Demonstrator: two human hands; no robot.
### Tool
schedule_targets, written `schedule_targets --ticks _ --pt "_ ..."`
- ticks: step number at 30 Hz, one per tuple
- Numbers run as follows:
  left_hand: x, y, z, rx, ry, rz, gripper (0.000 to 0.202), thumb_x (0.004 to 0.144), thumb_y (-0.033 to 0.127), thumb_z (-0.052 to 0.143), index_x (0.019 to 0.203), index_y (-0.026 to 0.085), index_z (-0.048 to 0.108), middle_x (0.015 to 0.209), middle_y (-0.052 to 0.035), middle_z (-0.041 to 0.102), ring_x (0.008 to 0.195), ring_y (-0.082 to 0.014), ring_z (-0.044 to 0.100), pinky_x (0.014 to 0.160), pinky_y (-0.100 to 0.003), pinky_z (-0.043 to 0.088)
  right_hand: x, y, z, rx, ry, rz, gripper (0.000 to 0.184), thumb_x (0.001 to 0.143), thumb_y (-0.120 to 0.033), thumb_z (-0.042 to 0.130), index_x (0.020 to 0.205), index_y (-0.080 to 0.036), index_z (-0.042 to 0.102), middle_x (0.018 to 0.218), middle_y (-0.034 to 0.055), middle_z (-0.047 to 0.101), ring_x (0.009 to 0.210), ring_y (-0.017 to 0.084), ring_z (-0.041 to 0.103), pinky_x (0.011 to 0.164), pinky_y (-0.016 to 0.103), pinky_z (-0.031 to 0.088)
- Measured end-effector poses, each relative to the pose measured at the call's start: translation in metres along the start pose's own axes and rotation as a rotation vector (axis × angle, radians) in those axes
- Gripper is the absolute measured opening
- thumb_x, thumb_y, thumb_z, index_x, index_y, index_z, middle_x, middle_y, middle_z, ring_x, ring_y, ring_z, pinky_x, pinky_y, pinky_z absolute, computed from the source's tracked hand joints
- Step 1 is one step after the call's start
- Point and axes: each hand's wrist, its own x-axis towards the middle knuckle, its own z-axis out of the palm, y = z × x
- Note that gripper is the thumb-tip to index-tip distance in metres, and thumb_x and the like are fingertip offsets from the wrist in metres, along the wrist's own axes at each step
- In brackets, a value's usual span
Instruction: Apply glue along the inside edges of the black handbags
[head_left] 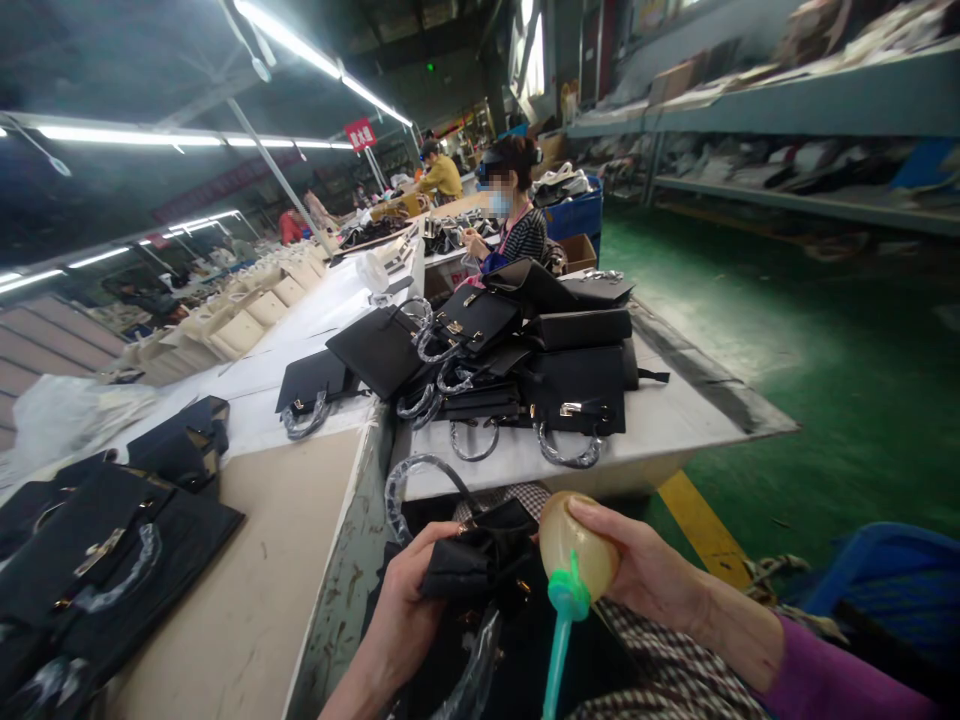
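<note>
In my lap lies a black handbag (480, 560) with gold hardware and handles wrapped in clear plastic. My left hand (409, 600) grips its folded upper edge. In my right hand (645, 560) is a yellowish squeeze bottle (581, 550), its green cap and long green nozzle pointing downward. The bottle is beside the bag's edge; whether they touch I cannot tell. What fills the bottle is not clear. A checked cloth (675, 660) covers my lap under the bag.
Black handbags (480, 340) are piled on the white table (675, 430) ahead. More black bags (97, 560) lie on the left bench (247, 560). A masked co-worker (517, 210) sits beyond the pile. At lower right stands a blue bin (885, 570); shelves (810, 110) line the right side.
</note>
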Motion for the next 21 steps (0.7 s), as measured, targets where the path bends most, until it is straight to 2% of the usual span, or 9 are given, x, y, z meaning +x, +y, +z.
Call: schedule_targets --ticks 4,7,12,15,18,21 --pt "-0.012 0.001 0.001 -0.008 0.029 0.004 0.017 0.097 0.021 0.065 0.104 0.026 0.078 0.116 -0.0028 0.070 0.104 -0.0175 0.069 0.089 -0.022 0.051 -0.003 0.009 0.004 0.020 0.001 -0.028 0.043 0.078 -0.053 0.086 0.096 -0.013 0.084 0.088 0.0093 0.081 0.081 0.020 0.076 0.073 0.024 0.061" --pt "-0.019 0.002 -0.001 -0.052 0.021 -0.040 0.015 0.095 0.026 0.069 0.107 0.029 0.078 0.124 -0.0019 0.067 0.113 -0.0189 0.066 0.095 -0.022 0.049 -0.005 0.013 0.011 0.057 -0.020 -0.046 0.040 0.080 -0.050 0.084 0.097 -0.014 0.084 0.090 0.0084 0.082 0.086 0.020 0.076 0.080 0.024 0.060" --pt "-0.015 0.014 -0.006 -0.095 -0.065 -0.132 0.020 0.093 0.029 0.073 0.112 0.028 0.075 0.127 -0.0016 0.064 0.116 -0.0206 0.063 0.101 -0.025 0.046 -0.005 0.014 0.022 0.024 -0.080 -0.057 0.041 0.082 -0.049 0.083 0.100 -0.013 0.084 0.092 0.0085 0.082 0.078 0.019 0.075 0.071 0.022 0.060" --pt "-0.009 0.020 -0.007 -0.103 -0.125 -0.187 0.030 0.091 0.033 0.076 0.120 0.027 0.071 0.128 -0.0023 0.063 0.116 -0.0211 0.062 0.102 -0.028 0.046 -0.001 0.011 0.032 -0.008 -0.130 -0.048 0.044 0.079 -0.050 0.086 0.101 -0.012 0.083 0.088 0.0088 0.081 0.073 0.018 0.073 0.066 0.022 0.059" --pt "-0.006 0.018 -0.006 -0.095 -0.106 -0.223 0.035 0.089 0.034 0.079 0.121 0.025 0.068 0.126 -0.0032 0.063 0.112 -0.0216 0.063 0.100 -0.029 0.047 0.006 0.009 0.043 -0.032 -0.170 -0.060 0.042 0.077 -0.051 0.087 0.096 -0.014 0.083 0.088 0.0093 0.081 0.075 0.019 0.073 0.070 0.022 0.058" --pt "-0.007 0.011 -0.002 -0.042 -0.038 -0.168 0.021 0.090 0.030 0.075 0.110 0.022 0.071 0.117 -0.0039 0.065 0.103 -0.0206 0.065 0.091 -0.028 0.050 0.010 0.007 0.049 -0.045 -0.178 -0.061 0.040 0.077 -0.052 0.086 0.092 -0.016 0.083 0.089 0.0088 0.081 0.078 0.020 0.073 0.075 0.024 0.059"
